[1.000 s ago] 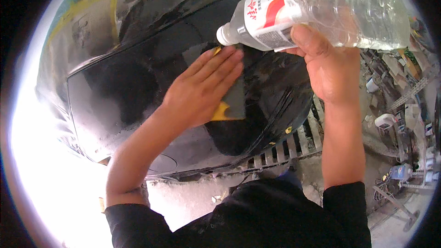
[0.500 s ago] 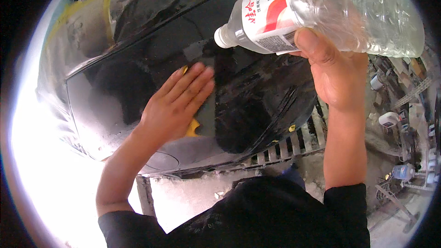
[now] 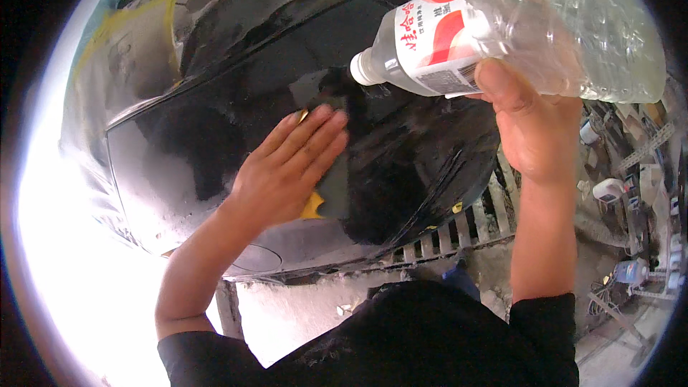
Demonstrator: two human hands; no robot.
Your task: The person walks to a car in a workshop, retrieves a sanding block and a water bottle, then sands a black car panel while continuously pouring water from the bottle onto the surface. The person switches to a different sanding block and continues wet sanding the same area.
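My right hand [image 3: 527,111] is wrapped around a large clear plastic water bottle [image 3: 602,43] with a red and white label. The bottle lies nearly level above a glossy black car panel [image 3: 172,129], its white capped end pointing left and slightly down. My left hand [image 3: 283,161] lies flat on the panel, fingers straight and close together. Under its palm is a yellow pad [image 3: 312,206], mostly hidden, with only its edges showing. The panel looks wet and mirror-like, with a greyish patch beside my left fingers.
Yellow masking tape [image 3: 172,29] and plastic sheeting [image 3: 82,150] border the panel at the far left. A slatted rack [image 3: 459,233] stands along the near right edge. Cluttered ground at right holds a white jug [image 3: 609,190], a blue-tinted bottle [image 3: 631,271] and metal strips.
My left hand has slid a little to the right with the yellow pad under it. The bottle in my right hand has shifted slightly right and lower in view. The view itself has moved slightly.
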